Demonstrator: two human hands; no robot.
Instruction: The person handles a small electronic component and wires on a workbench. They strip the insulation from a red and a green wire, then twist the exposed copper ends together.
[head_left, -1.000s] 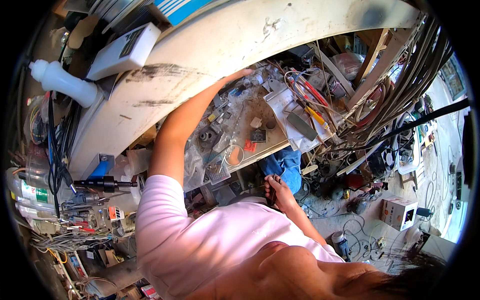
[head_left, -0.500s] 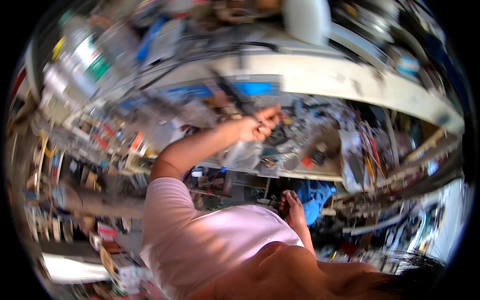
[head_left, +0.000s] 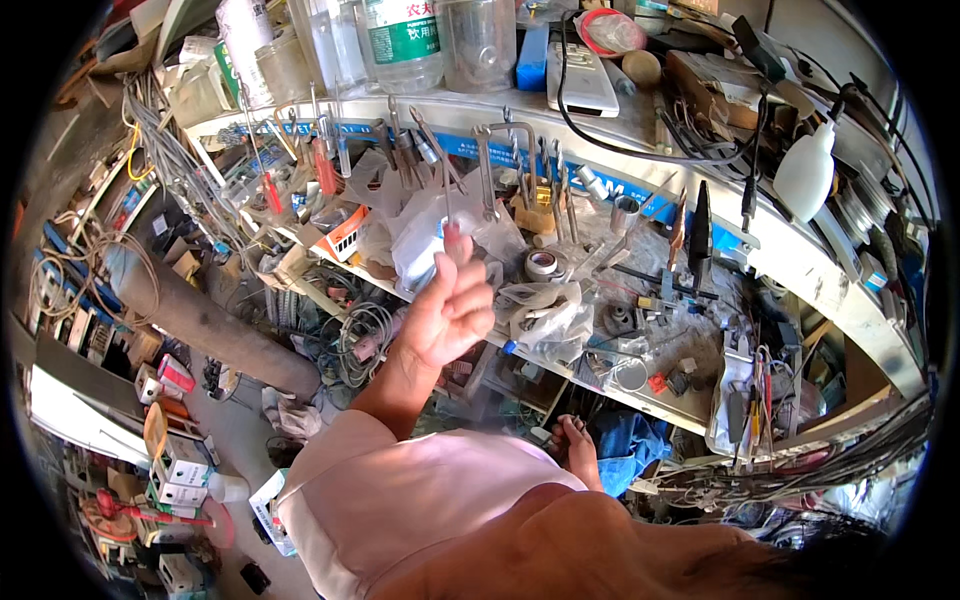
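The left hand [head_left: 452, 310] is raised at the centre of the frame, its grip closed with thumb and fingers pinching a thin metal tool [head_left: 444, 190]. Only the slim shaft shows, rising straight up from the fingertips toward the rack of hanging tools [head_left: 500, 160] along the shelf edge; the lower end is hidden inside the fist, so what kind of tool it is cannot be made out. The shaft is grey, narrow and shiny, and it overlaps the crumpled clear plastic bags [head_left: 430, 235] behind it, which makes its outline hard to follow.

The right hand [head_left: 578, 448] sits lower, just right of centre, half covered by the pale pink sleeve [head_left: 420, 500] and the shoulder; its fingers point up, but whether its grip holds anything cannot be told.

Beyond the left hand, the table [head_left: 690, 345] is crowded with a roll of tape [head_left: 543, 264], wires and small parts. At upper right a white squeeze bottle [head_left: 805, 170] stands on the shelf, and clear plastic bottles [head_left: 400, 40] line the top edge, cut off by the frame.
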